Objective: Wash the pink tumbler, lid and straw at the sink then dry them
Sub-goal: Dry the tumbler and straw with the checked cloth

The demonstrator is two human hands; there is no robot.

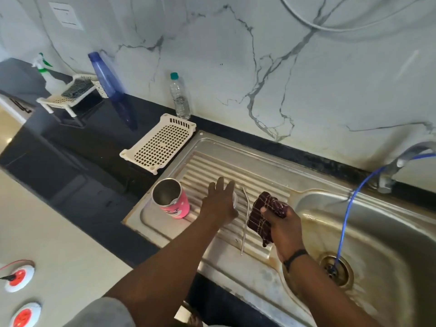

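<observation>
While the right hand [284, 224] grips one maroon checked cloth [264, 214], the left hand [220, 202] spreads flat over one clear lid [234, 199] on the drainboard [247, 168], between one upright pink tumbler [173, 200] and one metal straw [245, 223].

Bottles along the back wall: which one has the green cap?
The small clear water bottle, standing beside the white perforated tray. The tall blue bottle further left is blue all over, and the white spray bottle has a green trigger head rather than a cap.

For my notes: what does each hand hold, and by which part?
Right hand grips the checked cloth by its middle. Left hand holds nothing, fingers straight.
</observation>
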